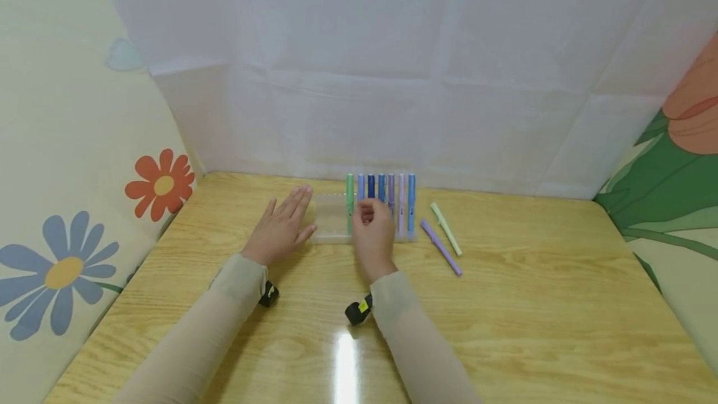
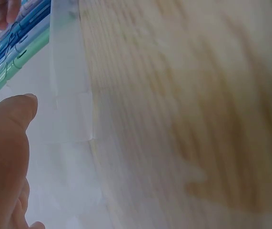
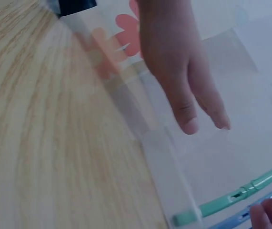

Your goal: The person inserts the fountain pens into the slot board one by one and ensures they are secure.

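A clear plastic pen case (image 1: 332,239) lies on the table with a row of pens standing side by side in its right part. The green pen (image 1: 350,189) is leftmost, then light blue, dark blue, purple and pink ones, with a blue pen (image 1: 412,204) at the right end. My left hand (image 1: 278,229) is spread with straight fingers at the case's left end, thumb near its edge. Over the middle of the row is my right hand (image 1: 374,235), fingers bent close to the pens. Whether those fingers pinch a pen is hidden.
To the right of the case, a purple pen (image 1: 441,248) and a pale green pen (image 1: 446,229) lie loose on the wooden table (image 1: 533,304). A white cloth (image 1: 359,111) hangs behind the table's back edge. Flower-printed cloths flank both sides.
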Motion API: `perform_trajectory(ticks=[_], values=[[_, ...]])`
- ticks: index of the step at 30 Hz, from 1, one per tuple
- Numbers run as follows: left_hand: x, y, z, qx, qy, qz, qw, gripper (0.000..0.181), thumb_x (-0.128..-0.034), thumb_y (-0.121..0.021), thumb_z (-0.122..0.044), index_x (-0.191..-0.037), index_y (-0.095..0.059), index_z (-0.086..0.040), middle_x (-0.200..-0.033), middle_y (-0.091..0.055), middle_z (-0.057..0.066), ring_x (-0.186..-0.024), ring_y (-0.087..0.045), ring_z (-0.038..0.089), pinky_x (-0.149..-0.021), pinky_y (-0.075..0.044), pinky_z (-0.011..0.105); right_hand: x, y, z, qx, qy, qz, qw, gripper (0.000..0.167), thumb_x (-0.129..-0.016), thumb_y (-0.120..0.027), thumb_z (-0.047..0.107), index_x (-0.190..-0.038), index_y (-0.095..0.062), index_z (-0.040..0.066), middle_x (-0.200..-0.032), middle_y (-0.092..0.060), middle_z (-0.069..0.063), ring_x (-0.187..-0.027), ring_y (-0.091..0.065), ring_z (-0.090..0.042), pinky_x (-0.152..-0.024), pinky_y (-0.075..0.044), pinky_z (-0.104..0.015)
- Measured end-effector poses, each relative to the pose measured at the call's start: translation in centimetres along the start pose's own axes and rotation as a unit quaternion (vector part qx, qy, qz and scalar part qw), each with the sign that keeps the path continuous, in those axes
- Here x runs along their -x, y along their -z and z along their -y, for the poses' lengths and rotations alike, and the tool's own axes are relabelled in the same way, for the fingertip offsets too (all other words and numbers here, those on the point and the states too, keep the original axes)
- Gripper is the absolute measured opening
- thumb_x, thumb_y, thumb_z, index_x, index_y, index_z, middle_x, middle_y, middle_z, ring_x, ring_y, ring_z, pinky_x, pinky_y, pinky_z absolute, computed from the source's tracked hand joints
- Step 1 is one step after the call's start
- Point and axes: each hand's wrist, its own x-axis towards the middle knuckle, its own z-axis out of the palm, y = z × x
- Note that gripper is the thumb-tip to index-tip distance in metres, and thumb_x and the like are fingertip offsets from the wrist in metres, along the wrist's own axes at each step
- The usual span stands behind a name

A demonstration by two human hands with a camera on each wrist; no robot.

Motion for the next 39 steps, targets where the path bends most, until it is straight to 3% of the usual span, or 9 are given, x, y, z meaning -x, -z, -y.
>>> perform_trajectory(ticks=[12, 16, 23, 39], values=[[0.2, 0.0, -0.1, 0.005, 0.001, 0.007, 1.0, 0.079, -0.1069, -0.049, -0.039, -0.161, -0.009, 0.001, -0.168, -0.013, 0.019, -0.154, -0.014, 0.035, -0.121, -0.014, 0.065, -0.3, 3.4, 0.9, 0.043, 0.117, 0.082, 0.9887, 0.012, -0.092, -0.065, 0.001, -0.102, -0.069, -0.003, -0.093, -0.066, -0.011, -0.082, -0.064, -0.022, -0.073, -0.059, -0.027], [0.3, 0.1, 0.0, 0.002, 0.001, 0.003, 1.0, 0.079, -0.1067, -0.05, -0.038, -0.161, -0.01, 0.001, -0.168, -0.014, 0.019, -0.154, -0.015, 0.035, -0.12, -0.014, 0.066, -0.5, 4.6, 1.1, 0.053, 0.13, 0.118, 0.9831, 0.013, -0.096, -0.065, 0.005, -0.106, -0.069, -0.002, -0.096, -0.068, -0.011, -0.085, -0.065, -0.022, -0.076, -0.059, -0.029], [0.3, 0.2, -0.2, 0.004, 0.003, 0.006, 1.0, 0.078, -0.1069, -0.05, -0.038, -0.161, -0.01, 0.001, -0.168, -0.013, 0.019, -0.154, -0.015, 0.035, -0.121, -0.014, 0.065, -1.1, 7.1, 0.6, 0.043, 0.091, 0.145, 0.9843, 0.013, -0.096, -0.07, 0.011, -0.106, -0.071, 0.001, -0.098, -0.071, -0.009, -0.087, -0.067, -0.021, -0.077, -0.06, -0.029], [0.1, -0.1, 0.0, -0.006, -0.002, 0.0, 1.0, 0.079, -0.1066, -0.05, -0.04, -0.161, -0.01, 0.001, -0.168, -0.014, 0.018, -0.154, -0.016, 0.034, -0.12, -0.015, 0.066, -3.4, 13.5, -2.2, 0.103, 0.026, 0.124, 0.9866, 0.014, -0.098, -0.067, 0.009, -0.107, -0.071, 0.0, -0.101, -0.072, -0.014, -0.091, -0.068, -0.027, -0.08, -0.06, -0.041]])
